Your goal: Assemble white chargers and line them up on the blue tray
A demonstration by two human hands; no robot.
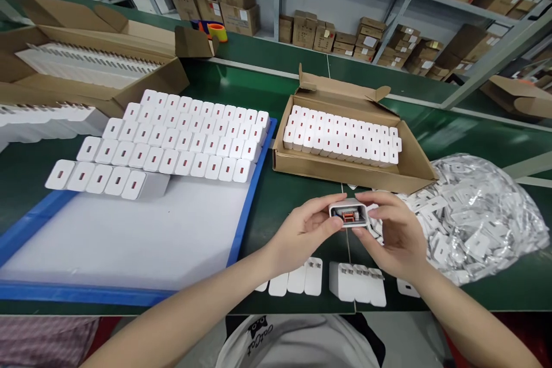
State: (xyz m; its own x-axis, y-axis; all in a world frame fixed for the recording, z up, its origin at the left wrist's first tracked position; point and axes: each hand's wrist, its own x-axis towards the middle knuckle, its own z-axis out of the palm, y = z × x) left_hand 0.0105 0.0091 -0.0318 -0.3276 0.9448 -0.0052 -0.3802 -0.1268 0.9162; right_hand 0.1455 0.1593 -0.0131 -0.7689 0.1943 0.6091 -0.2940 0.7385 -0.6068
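Observation:
Between my two hands is a white charger housing (pixel 348 204), its open end facing me. Inside it an orange-red USB port and some circuitry show. My left hand (pixel 308 227) pinches its left side with thumb and fingers. On the other side, my right hand (pixel 394 236) grips the right edge the same way. Below the hands, a row of white chargers (pixel 357 284) with metal prongs lies near the table edge, with more white pieces (pixel 297 279) to its left. A single white end cap (pixel 407 287) lies under my right wrist.
Rows of white chargers (pixel 185 141) stand on a blue-edged white tray (pixel 129 236) at left. An open carton (pixel 345 175) holds more chargers. A clear bag (pixel 487 218) of white caps lies at right. Another carton (pixel 150 83) sits back left. Shelves with boxes stand behind.

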